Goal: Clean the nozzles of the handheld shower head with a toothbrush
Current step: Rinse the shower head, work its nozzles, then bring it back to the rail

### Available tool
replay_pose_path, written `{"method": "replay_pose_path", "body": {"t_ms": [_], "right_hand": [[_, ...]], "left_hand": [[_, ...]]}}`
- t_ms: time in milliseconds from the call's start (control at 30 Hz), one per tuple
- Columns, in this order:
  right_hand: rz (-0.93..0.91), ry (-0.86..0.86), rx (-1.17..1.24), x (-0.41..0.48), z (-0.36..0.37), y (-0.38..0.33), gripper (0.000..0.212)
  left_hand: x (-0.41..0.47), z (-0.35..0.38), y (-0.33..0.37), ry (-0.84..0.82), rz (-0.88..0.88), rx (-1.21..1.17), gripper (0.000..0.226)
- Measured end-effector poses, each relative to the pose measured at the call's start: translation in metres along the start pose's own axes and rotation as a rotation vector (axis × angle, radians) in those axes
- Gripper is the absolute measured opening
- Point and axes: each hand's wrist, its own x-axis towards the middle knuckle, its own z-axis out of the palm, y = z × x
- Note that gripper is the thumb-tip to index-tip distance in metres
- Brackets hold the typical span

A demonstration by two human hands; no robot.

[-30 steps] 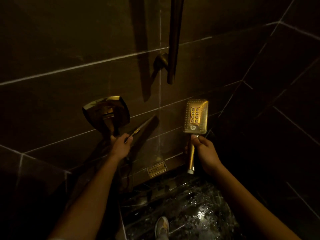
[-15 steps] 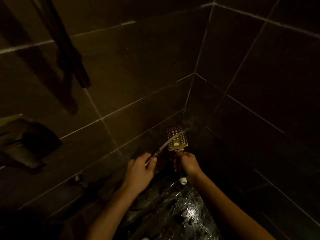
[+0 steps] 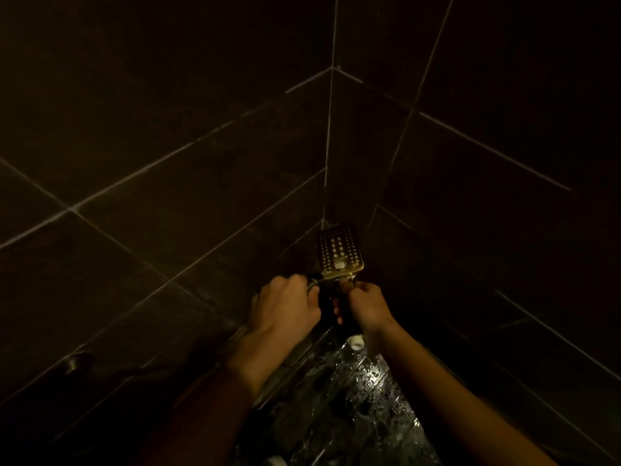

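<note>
The gold rectangular shower head [image 3: 338, 252] stands upright in the dark tiled corner, its nozzle face turned toward me. My right hand [image 3: 364, 302] grips its handle just below the head. My left hand [image 3: 285, 306] is closed around the toothbrush [image 3: 316, 281], of which only a short dark stretch shows. The brush reaches across to the lower edge of the nozzle plate. The bristles are hard to make out in the dim light.
Dark wall tiles meet in a corner [image 3: 327, 183] right behind the shower head. A wet, shiny floor [image 3: 353, 398] lies below my arms. A small round metal fitting [image 3: 78, 361] sits low on the left wall. A white end cap [image 3: 356, 342] shows under my right wrist.
The view has swung right and down, away from the wall mixer and rail. Both hands came close together, and the toothbrush moved from beside the shower head to its lower edge.
</note>
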Motion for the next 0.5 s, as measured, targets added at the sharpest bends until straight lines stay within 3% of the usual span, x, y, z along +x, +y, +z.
{"method": "replay_pose_path", "body": {"t_ms": [500], "right_hand": [[0.016, 0.052, -0.065, 0.033, -0.007, -0.006, 0.025]], "left_hand": [[0.037, 0.014, 0.034, -0.037, 0.120, -0.117, 0.025]]}}
